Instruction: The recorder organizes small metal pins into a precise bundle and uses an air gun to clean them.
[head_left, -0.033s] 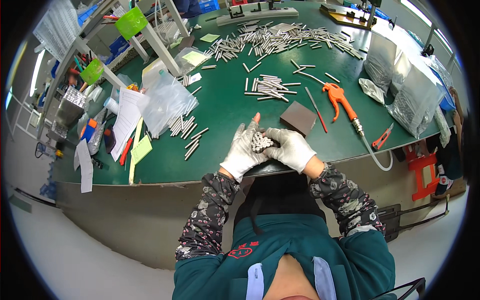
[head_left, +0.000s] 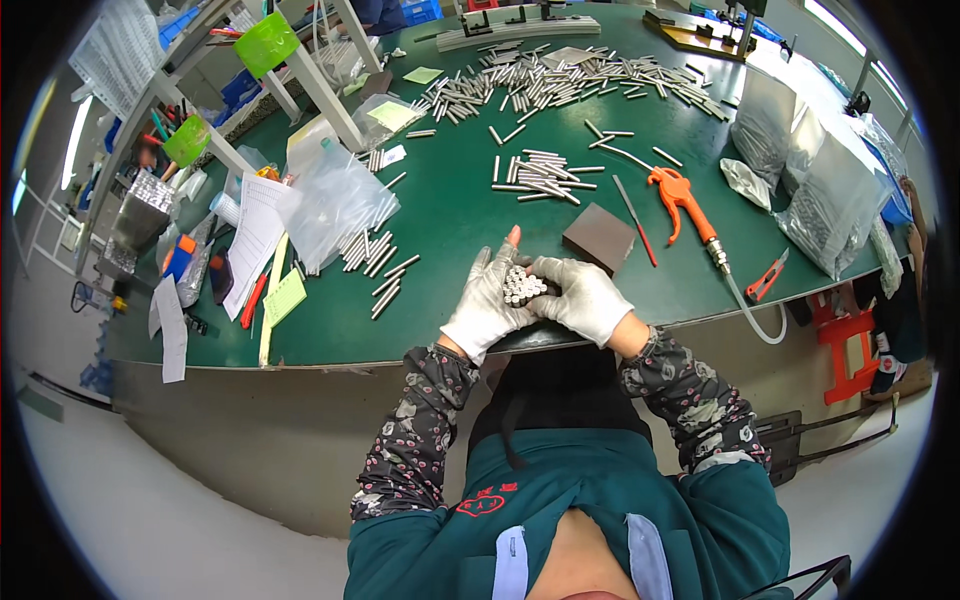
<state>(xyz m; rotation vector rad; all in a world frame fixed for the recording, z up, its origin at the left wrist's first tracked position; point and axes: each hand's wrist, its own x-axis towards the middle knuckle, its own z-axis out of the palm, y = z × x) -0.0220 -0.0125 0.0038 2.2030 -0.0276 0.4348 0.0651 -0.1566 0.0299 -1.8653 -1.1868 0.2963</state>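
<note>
A bundle of short metal pins (head_left: pixel 523 287) stands with its round ends facing up between my two gloved hands at the table's near edge. My left hand (head_left: pixel 488 300) is wrapped round its left side, with a bare fingertip pointing up. Pressed against the right side of the bundle is my right hand (head_left: pixel 582 297), its fingers curled. The lower part of the pins is hidden by the gloves. Just beyond my right hand lies a dark brown block (head_left: pixel 600 238). A loose group of pins (head_left: pixel 545 177) is spread on the green table farther back.
A large heap of pins (head_left: pixel 560 80) covers the far middle. To the right lie a thin red-handled file (head_left: pixel 636 222), an orange air gun (head_left: pixel 682 205) with hose, and red cutters (head_left: pixel 767 277). Plastic bags (head_left: pixel 835 210) stand at the right; a plastic bag (head_left: pixel 335 195) and papers lie left.
</note>
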